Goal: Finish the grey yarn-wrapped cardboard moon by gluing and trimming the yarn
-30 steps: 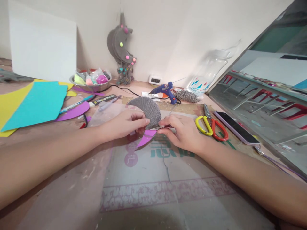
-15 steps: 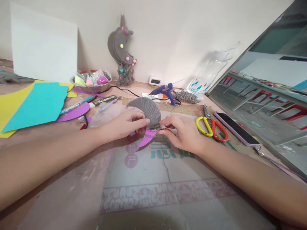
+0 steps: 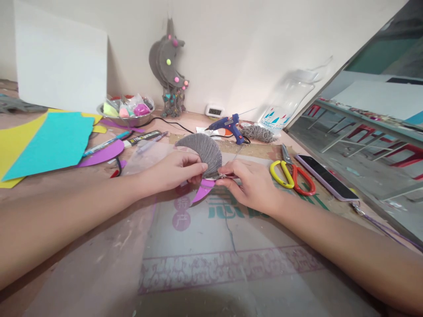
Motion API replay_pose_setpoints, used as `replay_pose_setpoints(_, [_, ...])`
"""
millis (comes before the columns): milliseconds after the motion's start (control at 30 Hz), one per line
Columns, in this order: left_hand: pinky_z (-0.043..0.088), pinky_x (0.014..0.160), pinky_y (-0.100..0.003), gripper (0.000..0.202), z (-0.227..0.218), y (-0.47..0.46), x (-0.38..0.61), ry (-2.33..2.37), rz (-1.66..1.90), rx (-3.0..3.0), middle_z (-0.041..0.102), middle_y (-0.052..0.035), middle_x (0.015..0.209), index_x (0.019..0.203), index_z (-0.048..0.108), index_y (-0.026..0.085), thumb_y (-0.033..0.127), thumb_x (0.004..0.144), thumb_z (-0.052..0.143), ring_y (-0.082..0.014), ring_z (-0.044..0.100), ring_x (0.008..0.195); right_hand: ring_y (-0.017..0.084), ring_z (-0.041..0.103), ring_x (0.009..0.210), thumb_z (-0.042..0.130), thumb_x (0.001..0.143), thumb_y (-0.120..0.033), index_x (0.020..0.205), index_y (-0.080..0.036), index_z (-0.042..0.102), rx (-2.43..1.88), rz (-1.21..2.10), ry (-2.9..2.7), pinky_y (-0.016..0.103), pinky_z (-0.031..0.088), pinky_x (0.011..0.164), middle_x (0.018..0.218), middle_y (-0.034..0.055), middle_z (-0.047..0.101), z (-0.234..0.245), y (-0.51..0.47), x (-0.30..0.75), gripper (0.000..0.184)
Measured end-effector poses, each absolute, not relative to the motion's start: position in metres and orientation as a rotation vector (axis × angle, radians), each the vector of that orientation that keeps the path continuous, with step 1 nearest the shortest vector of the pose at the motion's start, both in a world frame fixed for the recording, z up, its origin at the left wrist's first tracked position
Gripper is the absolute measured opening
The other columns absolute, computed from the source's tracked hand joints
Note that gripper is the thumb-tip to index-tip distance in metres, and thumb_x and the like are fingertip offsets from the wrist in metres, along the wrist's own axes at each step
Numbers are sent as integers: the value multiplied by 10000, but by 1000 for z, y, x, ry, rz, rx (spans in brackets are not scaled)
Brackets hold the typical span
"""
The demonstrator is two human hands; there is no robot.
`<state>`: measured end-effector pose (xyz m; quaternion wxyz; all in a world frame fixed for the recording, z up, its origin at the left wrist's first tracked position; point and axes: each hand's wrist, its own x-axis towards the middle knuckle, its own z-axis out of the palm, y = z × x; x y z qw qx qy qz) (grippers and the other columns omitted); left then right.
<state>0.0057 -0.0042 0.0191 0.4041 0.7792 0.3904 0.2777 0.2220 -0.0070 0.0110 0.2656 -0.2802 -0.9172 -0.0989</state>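
Bottle [image 3: 291, 97] is reading "CLASSIC LOOK"; cardboard [image 3: 259, 151], "特产". Your left hand [image 3: 185, 169] and right hand [image 3: 249, 180] are pinching a grey-wound, purple-tailed crescent [image 3: 209, 150].

Between the left bare forearm [image 3: 82, 211] and the right bare forearm [image 3: 330, 237], a hand could pass over the flat translucent plastic sheet [image 3: 198, 242] up to the grey string-wound crescent [image 3: 209, 152]. Beyond it, the blue plastic glue gun [image 3: 233, 125] bars the way; rightward, the yellow-and-orange-handled metal scissors [image 3: 294, 174] and lilac-edged black phone [image 3: 326, 177] do.
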Motion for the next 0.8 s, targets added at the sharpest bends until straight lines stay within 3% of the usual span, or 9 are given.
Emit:
replay_pose_setpoints(233, [436,571,-196,328,19,-4,6,981,715,1993,564,15,582,588,545,154,294,866,442,-87,539,580,142,583,660,548,853,-364,877,-171,542,-733,-228,-2439,257,412,596,753,35,646,8,-5,224,195])
replay_pose_setpoints(433, [410,513,-178,341,19,-4,6,994,748,1979,545,15,579,584,524,150,283,880,418,-78,522,554,93,469,591,620,792,-361,1013,-182,469,-880,257,-2159,208,383,538,685,-33,486,10,-6,224,322])
replay_pose_setpoints(500, [411,509,-178,344,19,-4,6,996,763,1972,542,12,590,591,522,150,295,883,412,-80,525,561,88,422,569,633,772,-382,968,-181,493,-977,374,-2083,206,353,521,651,-44,445,12,-5,222,314])
replay_pose_setpoints(633, [428,541,-188,338,16,-3,5,996,767,1982,544,8,602,612,528,153,318,885,416,-90,533,586,90,397,555,557,809,-410,707,-162,568,-1167,659,-2111,220,314,508,597,-24,453,14,-1,217,269])
replay_pose_setpoints(800, [419,551,-195,363,15,-2,6,961,749,1991,533,12,602,638,522,151,363,899,385,-88,519,577,87,368,562,533,814,-405,688,-161,573,-1171,907,-2095,222,296,511,600,-28,420,13,-3,213,277])
